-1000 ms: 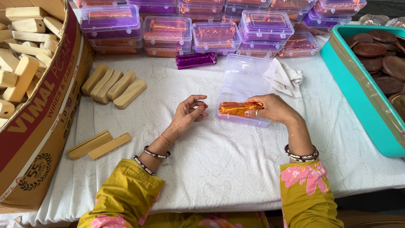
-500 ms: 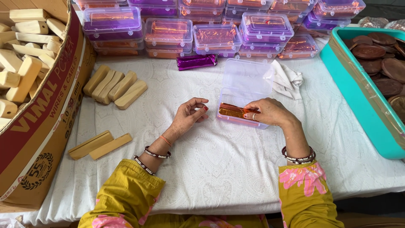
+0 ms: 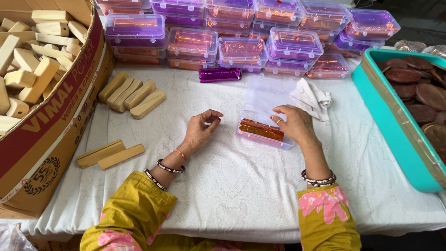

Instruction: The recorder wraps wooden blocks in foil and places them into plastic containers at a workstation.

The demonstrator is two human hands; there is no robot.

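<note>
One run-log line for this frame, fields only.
right hand: on open clear plastic box | inside: orange foil-wrapped bar | left hand: curled, resting on white tablecloth | nearby: purple foil-wrapped bar

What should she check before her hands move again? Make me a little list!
1. Orange foil-wrapped bar lies flat inside the clear box: ok.
2. Box lid is open and out of the way: ok.
3. Right hand rests on the box: ok.
4. Left hand is curled on the cloth; whether it holds anything: cannot tell.
5. Purple foil-wrapped bar lies close by behind the box: ok.
</note>
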